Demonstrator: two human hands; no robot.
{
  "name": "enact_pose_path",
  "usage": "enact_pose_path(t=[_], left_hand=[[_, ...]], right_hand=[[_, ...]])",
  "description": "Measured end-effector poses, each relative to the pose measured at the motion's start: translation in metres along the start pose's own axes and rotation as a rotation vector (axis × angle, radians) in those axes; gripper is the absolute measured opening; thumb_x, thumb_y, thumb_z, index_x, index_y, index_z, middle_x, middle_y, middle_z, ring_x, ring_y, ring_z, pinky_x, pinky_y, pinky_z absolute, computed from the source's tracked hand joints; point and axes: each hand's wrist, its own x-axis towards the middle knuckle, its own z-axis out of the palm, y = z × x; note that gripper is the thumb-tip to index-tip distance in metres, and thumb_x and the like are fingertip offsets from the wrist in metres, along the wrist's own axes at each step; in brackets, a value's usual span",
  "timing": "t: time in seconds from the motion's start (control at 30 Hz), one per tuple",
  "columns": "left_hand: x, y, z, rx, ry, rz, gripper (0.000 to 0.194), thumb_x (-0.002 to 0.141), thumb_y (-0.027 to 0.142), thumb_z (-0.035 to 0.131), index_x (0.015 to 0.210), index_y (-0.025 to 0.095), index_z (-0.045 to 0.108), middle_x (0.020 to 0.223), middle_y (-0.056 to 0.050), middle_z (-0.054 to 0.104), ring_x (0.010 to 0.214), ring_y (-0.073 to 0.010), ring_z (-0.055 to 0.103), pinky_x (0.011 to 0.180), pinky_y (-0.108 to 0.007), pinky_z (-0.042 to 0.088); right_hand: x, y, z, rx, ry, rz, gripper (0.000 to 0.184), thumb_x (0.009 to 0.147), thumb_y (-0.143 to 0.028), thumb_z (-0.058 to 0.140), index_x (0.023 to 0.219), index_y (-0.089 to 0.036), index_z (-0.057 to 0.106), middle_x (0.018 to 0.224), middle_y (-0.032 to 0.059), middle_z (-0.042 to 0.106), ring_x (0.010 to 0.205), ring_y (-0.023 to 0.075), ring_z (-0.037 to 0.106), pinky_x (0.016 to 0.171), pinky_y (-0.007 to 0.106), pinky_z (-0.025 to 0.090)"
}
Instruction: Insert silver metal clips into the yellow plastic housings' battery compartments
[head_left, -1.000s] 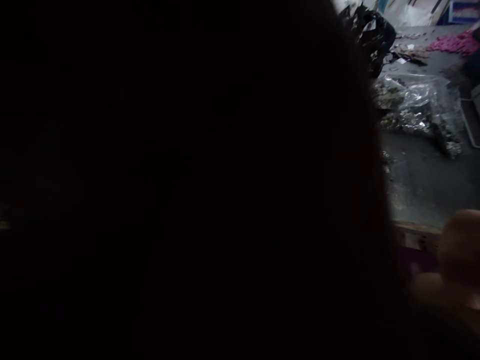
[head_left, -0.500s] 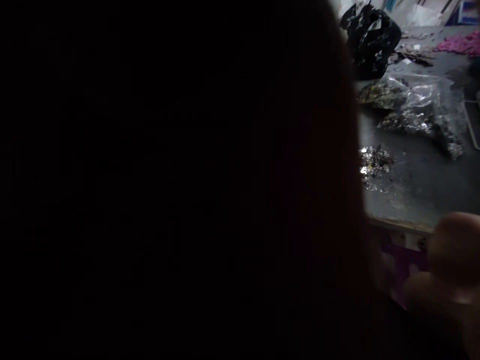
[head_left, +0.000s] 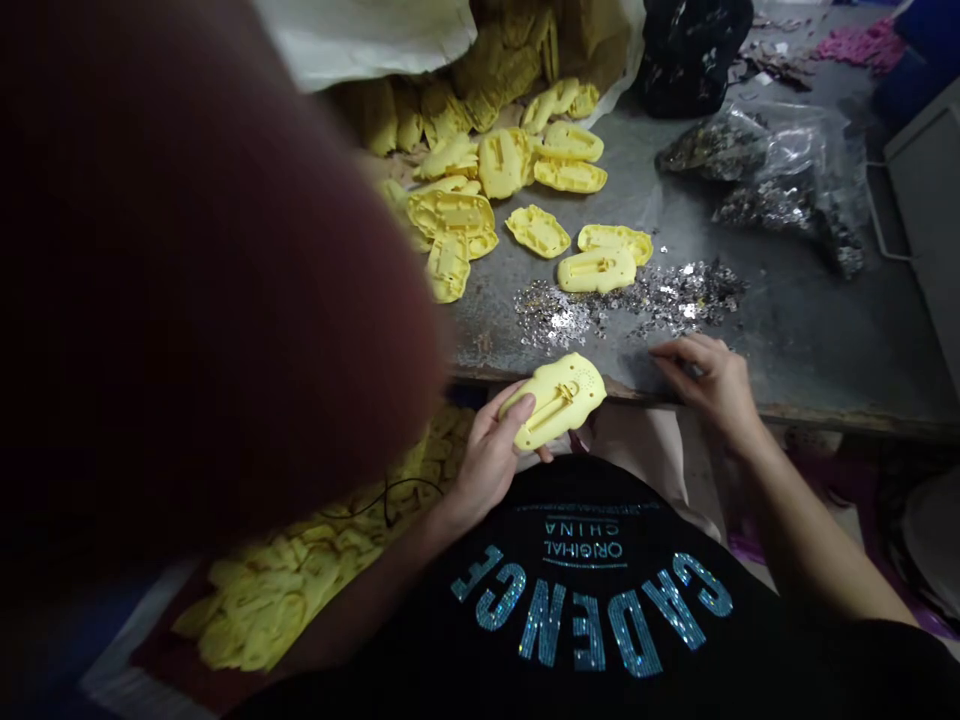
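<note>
My left hand [head_left: 487, 455] holds a yellow plastic shell [head_left: 555, 398], hollow side up, just below the table's front edge. My right hand [head_left: 709, 378] rests on the grey table [head_left: 810, 330] with its fingers stretched left, touching the near edge of a scatter of small shiny metal pieces [head_left: 630, 300]. I see nothing gripped in it. More yellow shells [head_left: 487, 190] lie loose on the table beyond, spilling from a white sack [head_left: 360, 35].
A big dark reddish blur [head_left: 187, 280] close to the camera hides the left of the view. Below the table at my left lies a heap of yellow shells [head_left: 300, 580]. Clear bags of metal parts [head_left: 780, 180] and a black bag [head_left: 690, 50] sit at the back right.
The dark shape that covered nearly the whole view has drawn back to the left. The table, the yellow shells and both my hands have come into sight.
</note>
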Motion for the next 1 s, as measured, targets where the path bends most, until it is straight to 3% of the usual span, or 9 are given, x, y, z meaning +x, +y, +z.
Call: enact_pose_path(t=[0.17,0.43,0.57,0.77,0.9,1.0], left_hand=[[0.002,0.006,0.001,-0.021,0.047,0.011,0.061,0.086,0.057,0.095,0.129,0.016,0.079,0.117,-0.015,0.086,0.082,-0.0246,0.080,0.047,-0.028,0.059],[0.004,0.005,-0.009,-0.003,0.077,0.023,0.055,0.088,0.057,0.093,0.124,0.017,0.079,0.114,-0.014,0.087,0.085,-0.0258,0.081,0.048,-0.027,0.057],[0.003,0.005,-0.007,-0.005,0.086,0.025,0.058,0.086,0.058,0.094,0.124,0.017,0.078,0.112,-0.013,0.086,0.081,-0.0249,0.079,0.045,-0.027,0.056],[0.002,0.008,-0.004,-0.002,0.061,0.016,0.059,0.085,0.058,0.095,0.124,0.016,0.079,0.113,-0.015,0.088,0.080,-0.0264,0.081,0.045,-0.028,0.056],[0.002,0.006,-0.002,0.002,0.051,0.012,0.063,0.085,0.059,0.095,0.128,0.016,0.078,0.118,-0.017,0.089,0.091,-0.0312,0.085,0.046,-0.028,0.057],[0.000,0.005,-0.001,0.001,0.046,0.006,0.064,0.086,0.059,0.094,0.130,0.016,0.077,0.120,-0.017,0.088,0.088,-0.0305,0.086,0.047,-0.027,0.057]], right_hand=[[0.026,-0.009,0.033,-0.316,-0.134,-0.087,0.022,0.114,-0.034,0.067,0.111,-0.027,0.087,0.102,0.0098,0.085,0.104,0.0324,0.070,0.092,0.046,0.040],[0.053,-0.025,0.061,-0.459,-0.168,-0.117,0.019,0.115,-0.038,0.069,0.111,-0.025,0.082,0.111,0.0130,0.084,0.110,0.0351,0.065,0.092,0.046,0.035],[0.053,-0.024,0.057,-0.433,-0.181,-0.116,0.018,0.115,-0.032,0.065,0.109,-0.024,0.081,0.109,0.0130,0.083,0.109,0.0346,0.065,0.092,0.046,0.036],[0.032,-0.009,0.034,-0.339,-0.202,-0.099,0.020,0.113,-0.031,0.064,0.108,-0.025,0.083,0.103,0.0105,0.082,0.103,0.0328,0.067,0.090,0.045,0.038],[0.017,-0.001,0.025,-0.281,-0.199,-0.059,0.023,0.113,-0.032,0.063,0.118,-0.025,0.084,0.109,0.0115,0.082,0.107,0.0335,0.069,0.092,0.045,0.040],[0.009,-0.002,0.021,-0.291,-0.145,-0.018,0.024,0.113,-0.034,0.065,0.124,-0.025,0.084,0.111,0.0114,0.083,0.110,0.0336,0.069,0.094,0.045,0.041]])
